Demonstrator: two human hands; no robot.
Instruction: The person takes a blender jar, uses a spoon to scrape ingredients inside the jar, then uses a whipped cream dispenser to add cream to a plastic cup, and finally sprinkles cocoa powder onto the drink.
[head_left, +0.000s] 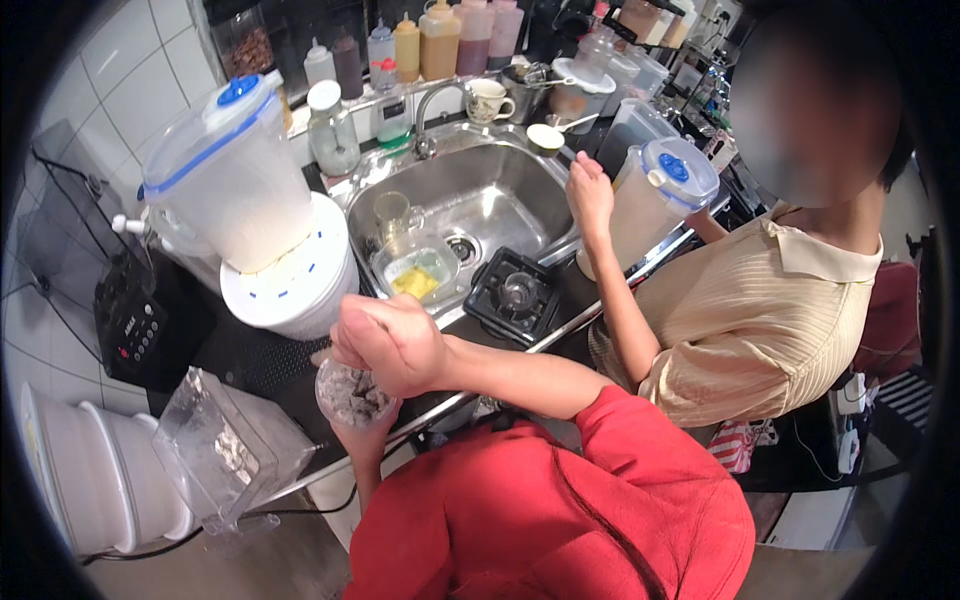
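My left hand (365, 429) is wrapped around a clear cup (355, 397) that holds a greyish, speckled mixture with dark bits. Above the cup, my right hand (397, 343) is closed in a fist; the fist hides most of whatever it grips, and a dark thin piece shows in the mixture below it. The cup stands over the black counter's front edge, close to my red shirt. Just beyond my right fist, a clear tub (417, 271) with a yellow sponge (415, 282) lies in the steel sink (487, 176).
At the left stand a white bucket (330, 289) bearing a lidded dispenser (225, 187), and a clear blender jug (232, 450). A black blender base (135, 322) is behind them. A black square stand (514, 296) sits by the sink. A co-worker (757, 322) stands close on the right, holding a spoon.
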